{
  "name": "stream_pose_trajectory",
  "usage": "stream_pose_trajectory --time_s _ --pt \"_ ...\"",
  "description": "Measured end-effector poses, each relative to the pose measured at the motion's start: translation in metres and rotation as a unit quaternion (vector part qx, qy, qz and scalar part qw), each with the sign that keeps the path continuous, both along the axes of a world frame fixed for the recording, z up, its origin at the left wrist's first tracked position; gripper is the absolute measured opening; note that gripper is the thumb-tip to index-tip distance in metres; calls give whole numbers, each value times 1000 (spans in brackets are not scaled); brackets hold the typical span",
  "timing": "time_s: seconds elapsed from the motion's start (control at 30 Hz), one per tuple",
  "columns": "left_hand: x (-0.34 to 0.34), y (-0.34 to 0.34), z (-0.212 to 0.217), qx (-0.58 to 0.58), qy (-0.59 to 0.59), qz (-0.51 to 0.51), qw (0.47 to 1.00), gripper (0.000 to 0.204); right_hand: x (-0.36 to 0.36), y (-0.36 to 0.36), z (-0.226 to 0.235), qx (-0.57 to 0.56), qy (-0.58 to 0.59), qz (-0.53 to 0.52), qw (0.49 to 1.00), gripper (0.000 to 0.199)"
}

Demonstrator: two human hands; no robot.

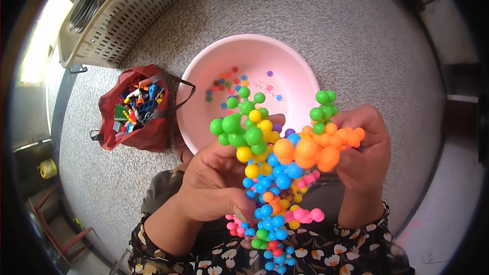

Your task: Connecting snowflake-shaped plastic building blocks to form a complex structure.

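A colourful structure of linked plastic ball-cluster toy pieces [280, 170] is held up in front of my body, with green, yellow, blue, orange, pink and red parts. My left hand [214, 183] is closed around its left side, the thumb lying along the blue and pink part. On the right, my right hand [364, 147] pinches the orange and green arm of the structure near its outer end. Some fingertips of both hands are hidden behind the balls. Beyond the structure stands a pink basin [204, 66], with small colourful flower shapes on its bottom.
A red fabric bag [158, 140] full of mixed building blocks sits left of the basin, its dark strap reaching the rim. A white perforated basket [132, 15] holding metal items stands at the upper left. Speckled floor [351, 46] surrounds the basin. A brown frame [56, 224] is at lower left.
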State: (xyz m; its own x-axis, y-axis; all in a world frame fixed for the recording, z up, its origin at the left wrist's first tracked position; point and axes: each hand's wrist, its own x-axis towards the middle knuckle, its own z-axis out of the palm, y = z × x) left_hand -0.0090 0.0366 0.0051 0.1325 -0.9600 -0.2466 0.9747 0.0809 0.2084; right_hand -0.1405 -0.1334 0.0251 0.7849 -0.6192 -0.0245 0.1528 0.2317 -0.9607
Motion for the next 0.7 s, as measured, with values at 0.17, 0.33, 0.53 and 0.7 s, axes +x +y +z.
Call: stream_pose_trajectory --time_s 0.17,0.33,0.53,0.7 --pt "1 -6 -12 -88 -231 51 968 75 -3 3 9 37 -15 32 999 25" --pt "1 -3 -7 -28 -163 16 986 81 -3 7 11 40 -40 44 997 26" --pt "-2 0 -2 -4 -180 18 984 80 -8 3 5 44 -38 72 996 28" --pt "-2 -2 -2 12 -194 14 981 79 -5 10 9 111 -43 42 992 28"
